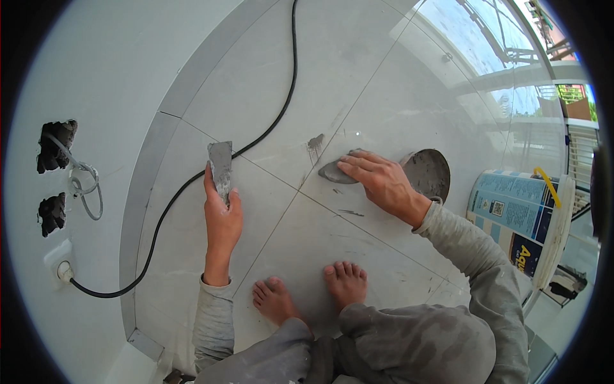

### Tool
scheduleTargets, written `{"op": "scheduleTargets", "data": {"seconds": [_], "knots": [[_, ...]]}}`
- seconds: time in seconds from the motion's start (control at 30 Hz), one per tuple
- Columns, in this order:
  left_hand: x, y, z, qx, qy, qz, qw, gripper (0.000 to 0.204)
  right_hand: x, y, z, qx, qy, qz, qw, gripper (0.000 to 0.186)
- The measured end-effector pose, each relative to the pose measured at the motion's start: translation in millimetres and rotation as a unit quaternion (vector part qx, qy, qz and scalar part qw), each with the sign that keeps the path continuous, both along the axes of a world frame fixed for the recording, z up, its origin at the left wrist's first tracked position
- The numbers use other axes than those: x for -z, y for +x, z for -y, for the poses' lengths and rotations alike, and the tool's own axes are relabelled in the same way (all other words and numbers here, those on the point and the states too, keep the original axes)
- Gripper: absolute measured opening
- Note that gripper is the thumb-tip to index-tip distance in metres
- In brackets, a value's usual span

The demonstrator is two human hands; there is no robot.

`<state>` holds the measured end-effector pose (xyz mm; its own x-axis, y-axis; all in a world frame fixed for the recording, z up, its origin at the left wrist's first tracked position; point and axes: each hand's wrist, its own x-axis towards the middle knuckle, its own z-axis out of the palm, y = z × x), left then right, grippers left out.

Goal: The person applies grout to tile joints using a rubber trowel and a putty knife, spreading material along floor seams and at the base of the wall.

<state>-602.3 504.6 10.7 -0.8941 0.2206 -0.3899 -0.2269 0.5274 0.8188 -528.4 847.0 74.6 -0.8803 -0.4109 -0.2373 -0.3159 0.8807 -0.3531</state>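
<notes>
My left hand is closed around a flat rectangular scraper-like piece, caked in grey paste and pointing away from me; any handle is hidden in the palm. Over the tiled floor, my right hand grips a grey, flattened oval pad. Its fingertips lie on top of the pad, whose exact kind I cannot tell. Just beyond that wrist is a round container with grey residue inside, partly covered by the hand. A grey smear marks the tile near the pad, and dark streaks run along the joints.
A black cable crosses the floor from a wall plug. Two rough holes in the left wall show loose grey wires. At right, a blue-and-white bucket with a yellow handle lies tilted in view. My bare feet are on the tiles.
</notes>
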Motion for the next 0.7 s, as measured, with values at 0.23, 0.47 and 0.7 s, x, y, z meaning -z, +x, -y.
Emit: {"op": "scheduleTargets", "data": {"seconds": [0.23,0.47,0.7], "knots": [[-4.1,-0.2,-2.4,-0.004,-0.015,-0.016,1.000,0.072,28.6,-67.6,14.3,0.186,0.094,-0.175,0.962,0.043],[4.2,2.7,3.7,-0.013,0.004,-0.003,1.000,0.071,2.0,35.2,96.7,-0.029,-0.063,-0.040,0.997,0.039],[-1.6,-1.2,-5.1,-0.019,-0.022,-0.012,1.000,0.071,18.7,-92.6,-70.3,0.050,-0.020,-0.166,0.985,0.032]]}}
